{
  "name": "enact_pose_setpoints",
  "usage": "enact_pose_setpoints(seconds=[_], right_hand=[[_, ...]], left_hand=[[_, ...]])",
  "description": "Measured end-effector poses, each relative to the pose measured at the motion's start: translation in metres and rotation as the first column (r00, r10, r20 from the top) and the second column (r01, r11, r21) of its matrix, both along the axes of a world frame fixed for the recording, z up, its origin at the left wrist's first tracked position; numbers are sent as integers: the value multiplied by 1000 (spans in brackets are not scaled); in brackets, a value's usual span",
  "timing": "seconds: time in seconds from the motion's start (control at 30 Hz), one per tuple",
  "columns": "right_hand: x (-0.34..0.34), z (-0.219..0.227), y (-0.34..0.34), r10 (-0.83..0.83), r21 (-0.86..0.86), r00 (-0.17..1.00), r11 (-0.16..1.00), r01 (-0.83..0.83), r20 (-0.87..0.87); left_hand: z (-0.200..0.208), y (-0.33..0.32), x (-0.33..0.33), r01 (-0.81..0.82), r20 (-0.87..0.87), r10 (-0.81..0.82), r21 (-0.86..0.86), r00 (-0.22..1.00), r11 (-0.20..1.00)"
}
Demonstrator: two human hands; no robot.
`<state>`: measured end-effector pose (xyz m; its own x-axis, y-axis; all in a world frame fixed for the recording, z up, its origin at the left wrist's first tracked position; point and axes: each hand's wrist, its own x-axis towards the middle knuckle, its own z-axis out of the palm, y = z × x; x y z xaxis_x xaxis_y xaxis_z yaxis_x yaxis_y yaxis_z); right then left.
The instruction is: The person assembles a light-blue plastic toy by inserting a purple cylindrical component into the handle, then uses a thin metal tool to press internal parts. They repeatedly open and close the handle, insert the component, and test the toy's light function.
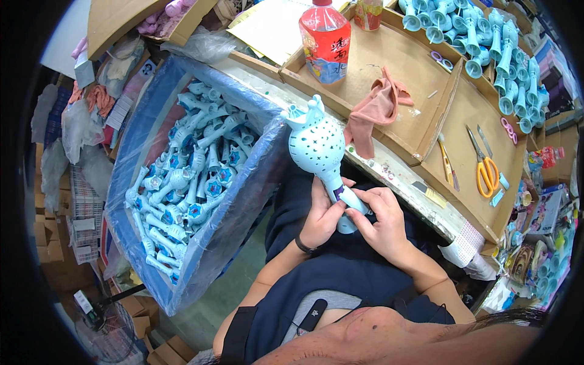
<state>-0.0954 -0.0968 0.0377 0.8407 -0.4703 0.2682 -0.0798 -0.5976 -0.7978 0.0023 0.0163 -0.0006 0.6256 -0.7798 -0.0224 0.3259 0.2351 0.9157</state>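
A light blue plastic toy wand [316, 145] is held upright and slightly tilted in front of my body. Its round head has small cut-outs and a crown-like top, and a dark purple patch shows on the handle. My left hand [322, 214] is closed around the handle from the left. From the other side, my right hand [384, 220] pinches a narrow light blue piece [353, 199], shaped like a handle cover, against the handle beside the purple patch. Whether this piece is fully separate, I cannot tell.
To the left stands a blue plastic-lined bin [243, 204] full of similar light blue wands. Cardboard trays [389, 52] on the bench hold a red-capped bottle [325, 45], a pink cloth [374, 112], orange-handled scissors [485, 170] and a brush [447, 158]. Light blue parts [471, 30] crowd the far right.
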Motion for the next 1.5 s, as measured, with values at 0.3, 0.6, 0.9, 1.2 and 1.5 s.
enact_pose_setpoints(seconds=[0.3, 0.6, 0.9, 1.2, 1.5], right_hand=[[-4, 3, -7, 20, 126, 999, 992, -16, -30], [1, -5, 4, -48, 89, 998, 995, 51, -33], [6, -27, 10, 148, 172, 989, 974, -147, 6], [-13, -38, 6, 360, 872, 932, 470, -136, -49], [-13, -31, 9, 245, 649, 967, 748, -138, -76]], left_hand=[[-4, 0, 4, 59, 270, -78, 79, 960, 995], [-13, -5, -11, 8, -108, -32, -210, 994, 978], [-11, -12, -8, -158, -253, 119, -140, 960, 977], [-11, -1, 12, 87, 12, -86, -184, 996, 979], [-19, -3, 13, 247, 167, -216, -200, 962, 948]])
